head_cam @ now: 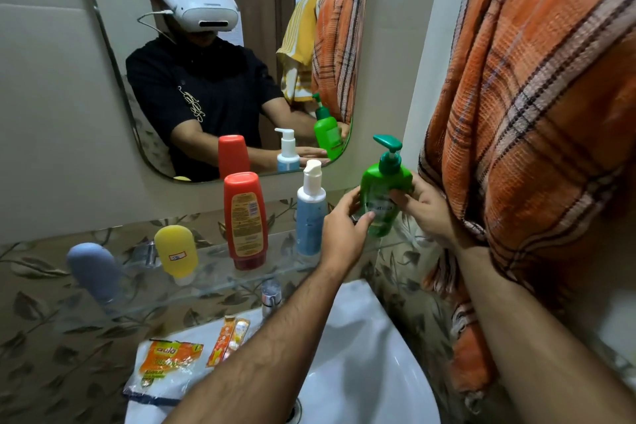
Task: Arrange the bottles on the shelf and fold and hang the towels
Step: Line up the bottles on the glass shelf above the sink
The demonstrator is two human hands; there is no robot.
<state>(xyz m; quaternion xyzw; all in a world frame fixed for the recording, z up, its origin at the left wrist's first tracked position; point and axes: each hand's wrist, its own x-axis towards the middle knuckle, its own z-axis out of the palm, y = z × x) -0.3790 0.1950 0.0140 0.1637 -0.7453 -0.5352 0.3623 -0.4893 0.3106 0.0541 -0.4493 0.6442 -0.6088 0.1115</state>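
A green pump bottle (383,188) is held upright above the right end of the glass shelf (213,280). My left hand (344,229) grips its lower left side and my right hand (426,206) holds its right side. On the shelf stand a white-and-blue pump bottle (309,213), a red bottle (245,220) on its cap, a yellow bottle (176,253) and a grey-blue bottle (93,272). An orange checked towel (537,134) hangs on the right wall, just behind my right wrist.
A mirror (220,55) above the shelf reflects a person, the bottles and a yellow towel beside the orange one. Below is a white sink (361,354) with a chrome tap (271,296). Orange sachets (165,360) lie on the sink's left rim.
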